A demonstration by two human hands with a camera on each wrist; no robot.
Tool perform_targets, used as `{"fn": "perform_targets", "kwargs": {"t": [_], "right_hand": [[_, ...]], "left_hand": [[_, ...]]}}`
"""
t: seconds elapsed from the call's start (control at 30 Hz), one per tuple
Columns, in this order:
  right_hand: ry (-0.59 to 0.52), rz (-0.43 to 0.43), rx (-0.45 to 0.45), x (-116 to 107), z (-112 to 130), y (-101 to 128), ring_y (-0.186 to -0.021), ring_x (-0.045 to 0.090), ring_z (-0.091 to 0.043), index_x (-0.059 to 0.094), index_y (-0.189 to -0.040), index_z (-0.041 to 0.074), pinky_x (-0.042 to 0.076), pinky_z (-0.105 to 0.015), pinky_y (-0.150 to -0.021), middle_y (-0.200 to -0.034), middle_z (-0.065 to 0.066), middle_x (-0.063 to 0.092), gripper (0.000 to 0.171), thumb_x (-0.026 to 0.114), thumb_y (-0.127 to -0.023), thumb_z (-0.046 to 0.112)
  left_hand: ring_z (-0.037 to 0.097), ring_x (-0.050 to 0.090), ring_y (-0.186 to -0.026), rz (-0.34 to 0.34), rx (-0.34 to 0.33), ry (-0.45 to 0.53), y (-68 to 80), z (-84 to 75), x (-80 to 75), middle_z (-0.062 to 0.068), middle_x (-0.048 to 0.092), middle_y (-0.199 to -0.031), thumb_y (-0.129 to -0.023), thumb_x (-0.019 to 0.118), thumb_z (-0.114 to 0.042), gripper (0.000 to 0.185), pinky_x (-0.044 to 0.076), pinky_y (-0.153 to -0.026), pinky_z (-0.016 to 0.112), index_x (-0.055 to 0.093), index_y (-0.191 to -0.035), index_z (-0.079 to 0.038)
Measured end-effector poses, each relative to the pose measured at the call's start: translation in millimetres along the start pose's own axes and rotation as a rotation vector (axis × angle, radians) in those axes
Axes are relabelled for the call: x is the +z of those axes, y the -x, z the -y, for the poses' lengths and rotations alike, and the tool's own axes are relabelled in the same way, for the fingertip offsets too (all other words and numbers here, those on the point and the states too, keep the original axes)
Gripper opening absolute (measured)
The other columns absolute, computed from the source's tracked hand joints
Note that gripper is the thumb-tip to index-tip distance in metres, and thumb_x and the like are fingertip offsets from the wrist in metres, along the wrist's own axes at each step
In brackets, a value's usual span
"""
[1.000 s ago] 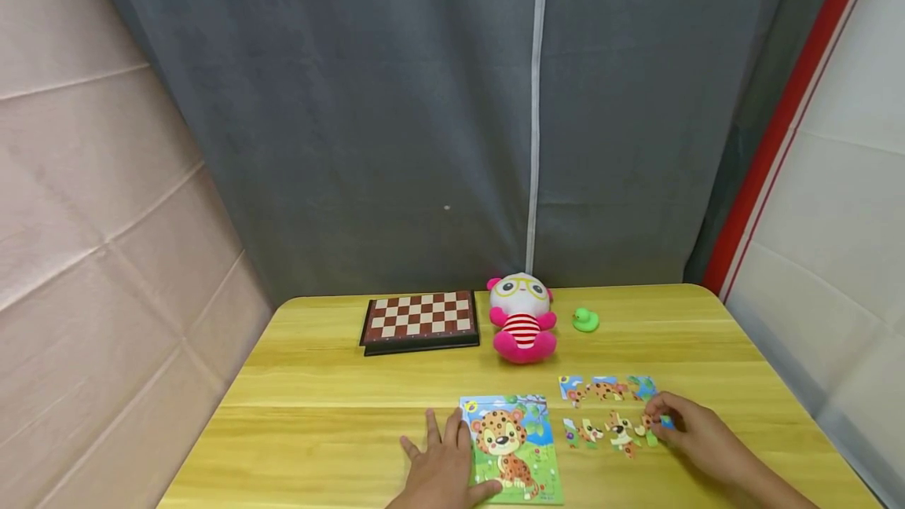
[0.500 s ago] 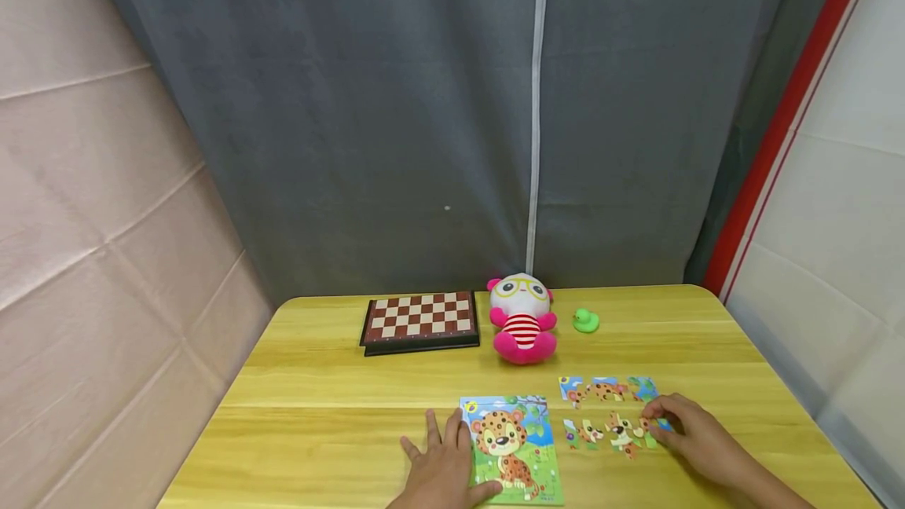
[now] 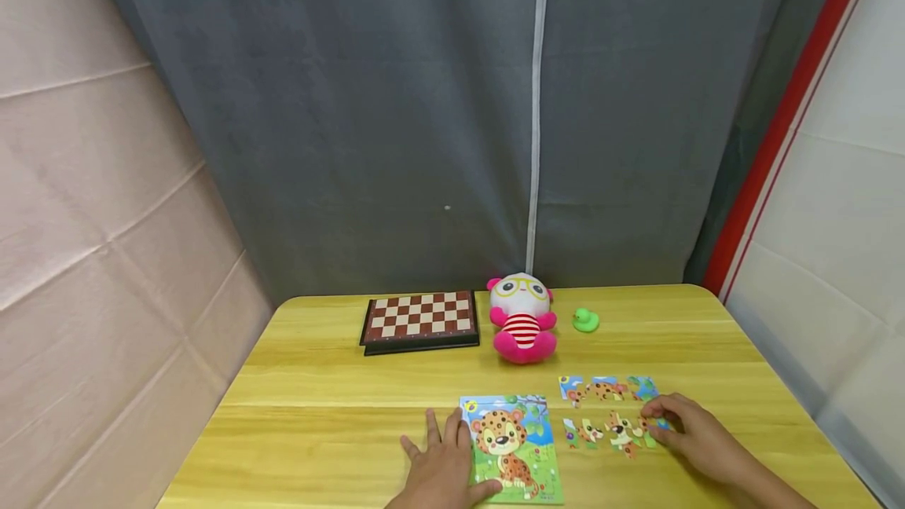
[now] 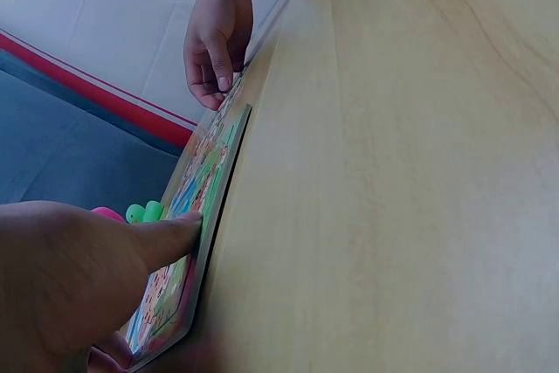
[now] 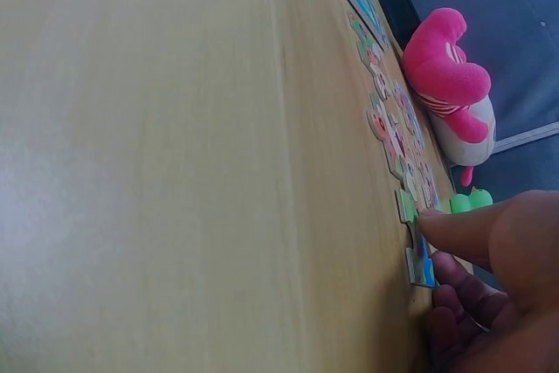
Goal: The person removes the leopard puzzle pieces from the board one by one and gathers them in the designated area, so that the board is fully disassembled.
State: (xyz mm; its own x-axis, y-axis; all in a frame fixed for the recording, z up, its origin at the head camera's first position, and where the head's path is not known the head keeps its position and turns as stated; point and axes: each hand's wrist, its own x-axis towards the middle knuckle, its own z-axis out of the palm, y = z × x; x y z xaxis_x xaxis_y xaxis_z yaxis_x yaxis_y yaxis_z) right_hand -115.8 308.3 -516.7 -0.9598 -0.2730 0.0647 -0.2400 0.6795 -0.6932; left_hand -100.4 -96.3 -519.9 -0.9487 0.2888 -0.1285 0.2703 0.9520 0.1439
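My left hand (image 3: 441, 466) lies with its fingers spread, partly on the table and partly on the left edge of a leopard picture puzzle board (image 3: 519, 434). Its thumb presses on the board's near edge in the left wrist view. To the right of the board, my right hand (image 3: 696, 438) pinches a puzzle piece (image 5: 421, 268) with blue on it, at the right end of the lower row of loose pieces (image 3: 621, 434). Thumb and index finger cover part of that piece. An upper row of pieces (image 3: 606, 389) lies just beyond, with its right end near my knuckles.
At the back of the wooden table (image 3: 318, 415) lies a checkered board box (image 3: 423, 320). Beside it sits a pink and white plush panda (image 3: 522, 328), then a small green rubber duck (image 3: 585, 320). A grey curtain (image 3: 389, 140) hangs behind the table.
My right hand has nudged the blue-edged puzzle piece slightly left, closer against the lower row. The left hand and the board have stayed put.
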Motion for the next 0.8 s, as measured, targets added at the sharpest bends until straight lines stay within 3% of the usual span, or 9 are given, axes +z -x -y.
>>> {"fn": "perform_targets", "kwargs": {"t": [0.3, 0.53, 0.67, 0.8], "right_hand": [[-0.047, 0.028, 0.069, -3.1, 1.8, 0.6, -0.099, 0.059, -0.007, 0.063, -0.111, 0.009, 0.051, -0.021, -0.082, -0.106, -0.001, 0.059, 0.026, 0.07, -0.09, 0.023], [-0.089, 0.042, 0.054, -5.1, 6.2, -0.4, -0.1, 0.062, -0.012, 0.062, -0.114, 0.006, 0.053, -0.022, -0.084, -0.11, -0.005, 0.059, 0.028, 0.068, -0.092, 0.022], [-0.113, 0.054, 0.039, -6.8, 12.1, -2.6, -0.105, 0.064, -0.026, 0.061, -0.115, 0.004, 0.054, -0.027, -0.085, -0.112, -0.007, 0.06, 0.029, 0.068, -0.092, 0.02], [-0.111, 0.069, 0.023, -7.6, 17.7, -5.5, -0.103, 0.063, -0.025, 0.062, -0.116, 0.004, 0.054, -0.026, -0.082, -0.113, -0.008, 0.06, 0.03, 0.068, -0.091, 0.021]], "left_hand": [[0.058, 0.024, -0.137, 0.003, 0.001, 0.004, 0.6, -0.2, -2.1, 0.015, 0.031, -0.154, -0.068, 0.047, -0.087, 0.113, 0.021, -0.08, 0.089, 0.044, -0.143, -0.003], [0.056, 0.026, -0.137, 0.008, 0.006, 0.005, 0.9, 2.9, -5.3, 0.012, 0.033, -0.155, -0.069, 0.041, -0.089, 0.111, 0.024, -0.082, 0.087, 0.044, -0.144, -0.006], [0.054, 0.026, -0.138, 0.037, 0.025, 0.03, 1.2, 8.3, -9.6, 0.007, 0.032, -0.157, -0.072, 0.041, -0.087, 0.106, 0.025, -0.083, 0.087, 0.045, -0.145, -0.01], [0.051, 0.027, -0.139, 0.083, 0.062, 0.031, 2.0, 14.7, -14.8, 0.001, 0.03, -0.159, -0.073, 0.041, -0.086, 0.103, 0.029, -0.085, 0.084, 0.044, -0.147, -0.013]]}}
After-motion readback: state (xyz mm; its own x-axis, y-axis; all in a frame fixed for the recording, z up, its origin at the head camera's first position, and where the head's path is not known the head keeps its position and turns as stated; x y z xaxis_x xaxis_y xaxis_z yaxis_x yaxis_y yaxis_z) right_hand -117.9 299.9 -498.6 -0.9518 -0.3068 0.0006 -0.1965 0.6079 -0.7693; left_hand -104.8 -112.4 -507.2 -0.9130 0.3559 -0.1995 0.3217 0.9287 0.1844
